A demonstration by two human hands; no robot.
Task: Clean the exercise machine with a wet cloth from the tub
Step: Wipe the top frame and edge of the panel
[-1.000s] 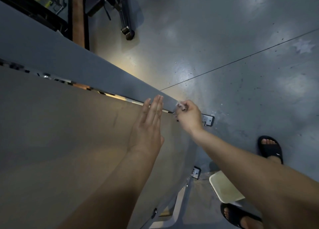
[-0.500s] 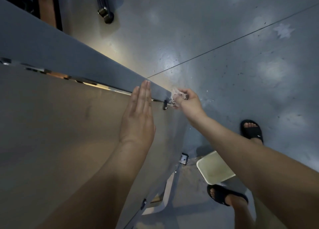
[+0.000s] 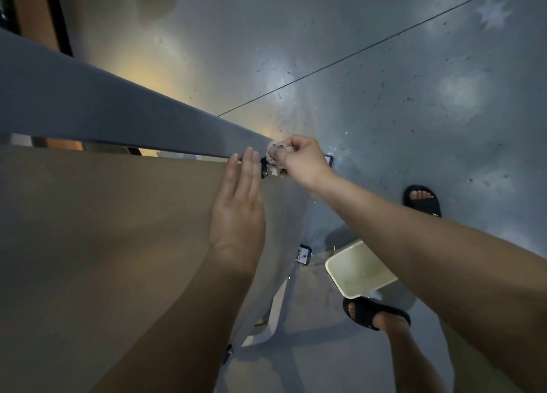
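Note:
The exercise machine fills the left half: a flat tan panel (image 3: 103,230) and a grey beam (image 3: 124,117) running along its top edge. My left hand (image 3: 238,212) lies flat on the panel, fingers straight and pointing up at the beam. My right hand (image 3: 302,163) grips a small crumpled pale cloth (image 3: 273,159) and presses it against the end of the beam, next to a small black fitting (image 3: 262,167). A cream rectangular tub (image 3: 359,270) with water stands on the floor below my right forearm, partly hidden by it.
Grey concrete floor (image 3: 384,82) with a dark seam line spreads to the right. My feet in black slides (image 3: 421,200) (image 3: 374,312) stand by the tub. Metal base brackets (image 3: 305,255) of the machine sit on the floor. Other equipment shows at the top left.
My view has shifted downward and closer. My right hand with the cloth has moved a little along the beam's end; the cloth shows more. My left hand stays flat on the panel.

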